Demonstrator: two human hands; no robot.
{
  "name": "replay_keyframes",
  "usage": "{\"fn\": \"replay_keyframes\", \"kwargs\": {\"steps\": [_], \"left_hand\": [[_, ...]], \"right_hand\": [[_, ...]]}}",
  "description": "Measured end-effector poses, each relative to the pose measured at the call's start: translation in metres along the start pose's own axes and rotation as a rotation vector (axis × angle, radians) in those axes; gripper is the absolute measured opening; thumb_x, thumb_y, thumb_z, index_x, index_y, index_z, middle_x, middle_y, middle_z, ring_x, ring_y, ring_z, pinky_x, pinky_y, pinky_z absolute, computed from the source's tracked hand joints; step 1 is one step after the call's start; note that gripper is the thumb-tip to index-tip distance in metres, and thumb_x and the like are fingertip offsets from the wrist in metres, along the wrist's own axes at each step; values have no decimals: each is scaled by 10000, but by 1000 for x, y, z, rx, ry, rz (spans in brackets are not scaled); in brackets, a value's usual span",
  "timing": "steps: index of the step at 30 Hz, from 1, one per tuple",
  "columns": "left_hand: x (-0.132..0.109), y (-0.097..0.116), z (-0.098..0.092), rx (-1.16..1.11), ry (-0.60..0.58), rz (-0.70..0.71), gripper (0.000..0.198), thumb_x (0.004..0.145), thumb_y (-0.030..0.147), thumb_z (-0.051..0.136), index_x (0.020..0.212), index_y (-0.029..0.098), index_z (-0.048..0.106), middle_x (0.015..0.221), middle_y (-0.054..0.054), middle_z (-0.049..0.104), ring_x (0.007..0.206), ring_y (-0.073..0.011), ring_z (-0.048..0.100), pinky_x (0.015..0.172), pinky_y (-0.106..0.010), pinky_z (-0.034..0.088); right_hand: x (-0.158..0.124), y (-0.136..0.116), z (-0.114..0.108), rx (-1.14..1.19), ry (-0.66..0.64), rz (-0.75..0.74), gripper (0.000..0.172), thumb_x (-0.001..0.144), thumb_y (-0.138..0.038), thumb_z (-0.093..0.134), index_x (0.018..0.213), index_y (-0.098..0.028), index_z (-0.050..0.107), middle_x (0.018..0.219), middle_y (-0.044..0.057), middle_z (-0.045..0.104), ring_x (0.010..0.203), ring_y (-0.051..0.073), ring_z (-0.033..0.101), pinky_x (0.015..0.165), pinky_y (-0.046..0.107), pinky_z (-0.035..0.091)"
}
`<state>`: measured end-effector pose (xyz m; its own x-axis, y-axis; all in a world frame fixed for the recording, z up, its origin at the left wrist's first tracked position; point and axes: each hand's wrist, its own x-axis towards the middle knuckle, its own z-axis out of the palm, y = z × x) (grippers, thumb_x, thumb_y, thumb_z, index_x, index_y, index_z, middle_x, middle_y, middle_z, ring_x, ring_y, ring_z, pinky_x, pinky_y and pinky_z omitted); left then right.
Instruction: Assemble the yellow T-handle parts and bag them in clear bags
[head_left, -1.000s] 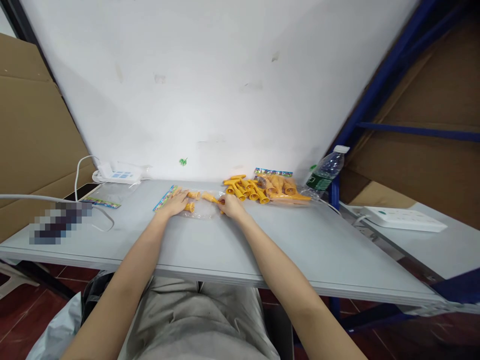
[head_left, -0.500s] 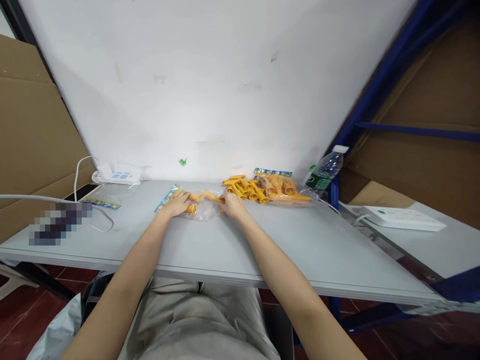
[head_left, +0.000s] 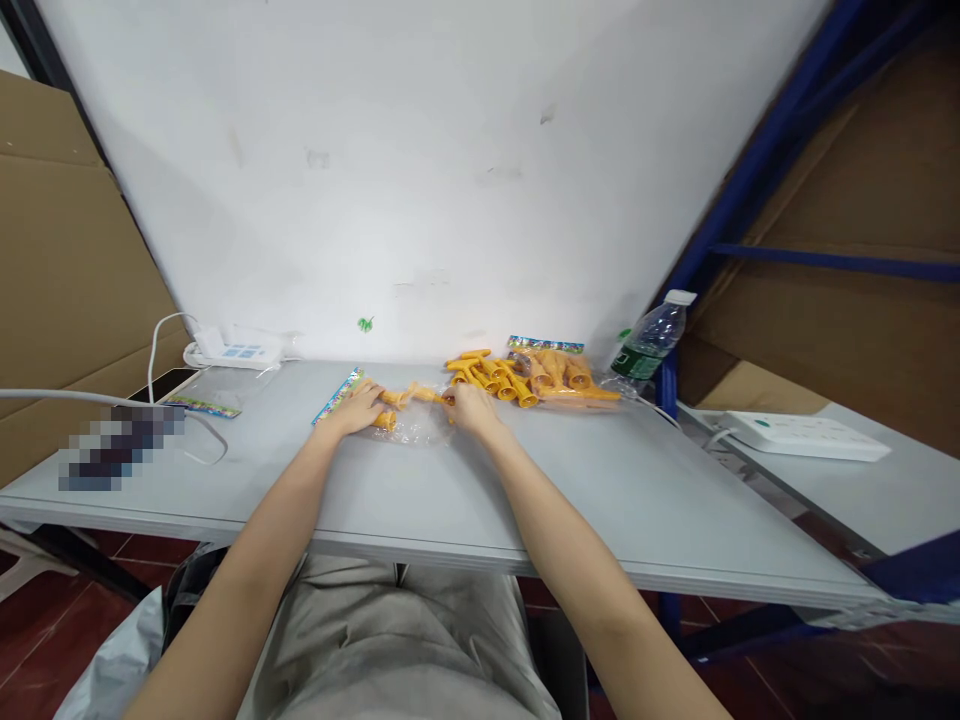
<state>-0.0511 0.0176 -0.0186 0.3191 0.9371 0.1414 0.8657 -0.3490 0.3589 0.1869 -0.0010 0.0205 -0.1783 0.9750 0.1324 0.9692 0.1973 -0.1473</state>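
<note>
A clear plastic bag (head_left: 420, 432) with a colourful printed header strip lies flat on the grey table, with a few yellow-orange toy horns (head_left: 386, 420) inside it. My left hand (head_left: 354, 410) grips the bag near its header end, over the horns. At the bag's other end, my right hand (head_left: 472, 408) is closed around the flared end of another toy horn (head_left: 427, 395), whose narrow part points left into the bag. My right fingertips are partly hidden. Just beyond my right hand is a pile of loose toy horns (head_left: 499, 380).
A filled bag of horns (head_left: 559, 375) lies right of the pile, beside a plastic bottle (head_left: 652, 340). At left are a flat empty bag (head_left: 217, 393), a phone (head_left: 163, 386), a white power strip (head_left: 240, 354) and cables. A white panel (head_left: 450, 200) stands behind.
The horn in my right hand and the horns in the bag have shifted slightly. My right hand has moved a little to the right; my left hand stays almost in place.
</note>
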Motion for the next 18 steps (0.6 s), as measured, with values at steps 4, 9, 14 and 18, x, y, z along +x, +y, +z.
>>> {"fn": "replay_keyframes", "kwargs": {"steps": [4, 9, 14, 18], "left_hand": [[-2, 3, 1, 15, 35, -64, 479, 875, 297, 393, 1335, 215, 495, 1471, -78, 451, 1406, -216, 351, 1168, -387, 255], [-5, 8, -1, 8, 64, -337, 648, 864, 479, 450, 1445, 208, 353, 1555, -134, 336, 1442, -300, 294, 1160, -528, 216], [-7, 10, -4, -51, 26, -294, 630, 876, 470, 442, 1446, 222, 338, 1553, -105, 351, 1429, -270, 326, 1143, -452, 281], [-6, 7, -3, -70, 38, -265, 596, 892, 443, 438, 1433, 208, 353, 1539, -118, 374, 1411, -272, 360, 1130, -424, 304]], "right_hand": [[-1, -5, 5, 3, 23, -55, 293, 879, -205, 505, 1064, -214, 732, 1073, 112, 702, 961, 246, 648, 725, 281, 434], [5, -6, 21, 122, 94, -87, 256, 888, -167, 489, 1020, -195, 707, 1113, 102, 669, 946, 226, 641, 741, 284, 448], [16, 0, 39, 450, 217, -170, 185, 792, -142, 608, 976, -160, 613, 1168, 100, 582, 861, 158, 624, 766, 274, 484], [26, 0, 53, 668, 222, -132, 148, 736, -168, 655, 849, -175, 559, 1039, 50, 577, 770, 123, 613, 766, 287, 513]]}}
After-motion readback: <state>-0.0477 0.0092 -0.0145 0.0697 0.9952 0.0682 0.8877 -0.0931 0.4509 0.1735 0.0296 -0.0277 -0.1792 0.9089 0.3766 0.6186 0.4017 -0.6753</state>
